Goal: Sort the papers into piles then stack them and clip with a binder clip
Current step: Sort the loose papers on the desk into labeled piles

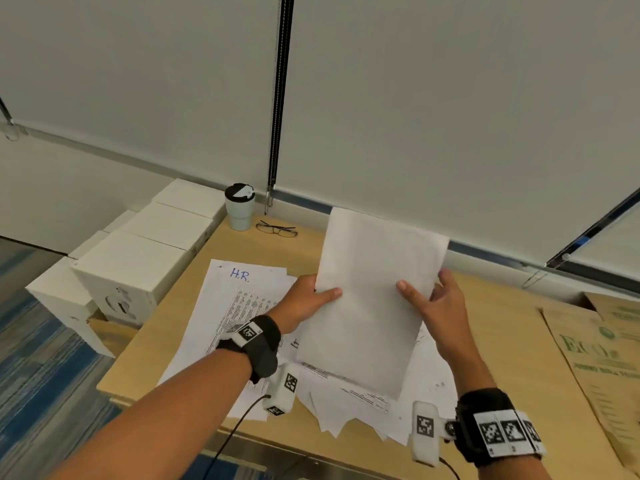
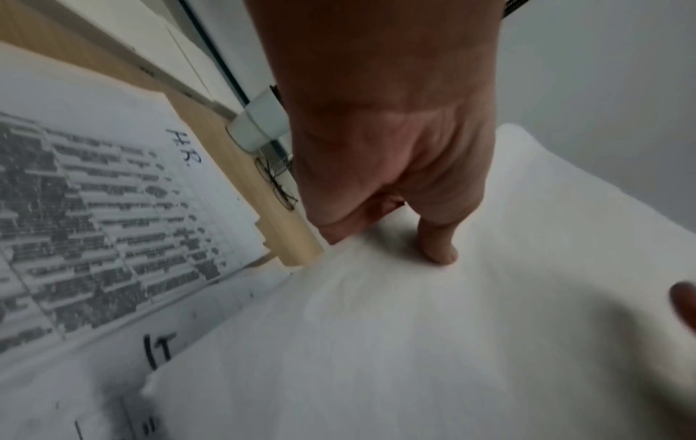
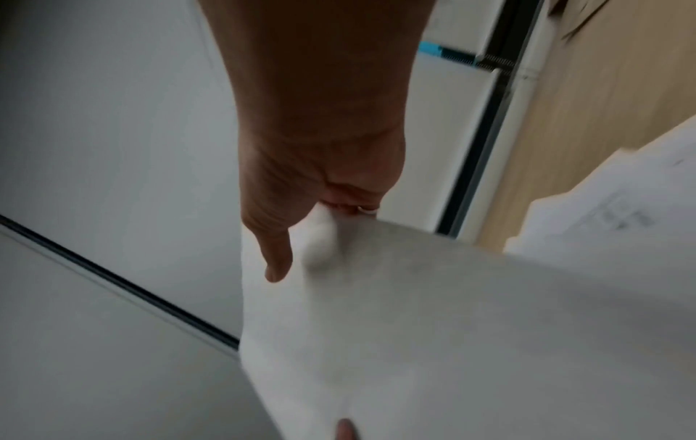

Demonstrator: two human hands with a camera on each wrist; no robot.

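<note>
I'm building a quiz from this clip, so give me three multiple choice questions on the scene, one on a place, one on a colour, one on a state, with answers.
1. Where do the glasses lie?
A. beside the tumbler
B. on the white boxes
C. on the floor

2. What colour is the "H.R." writing?
A. red
B. blue
C. green

3. How is the blank-backed sheaf held?
A. flat on the desk
B. by one hand
C. by both hands

Answers: 1 A, they lie right of it on the desk. 2 B, blue ink. 3 C, left hand and right hand grip its sides, raised.
</note>
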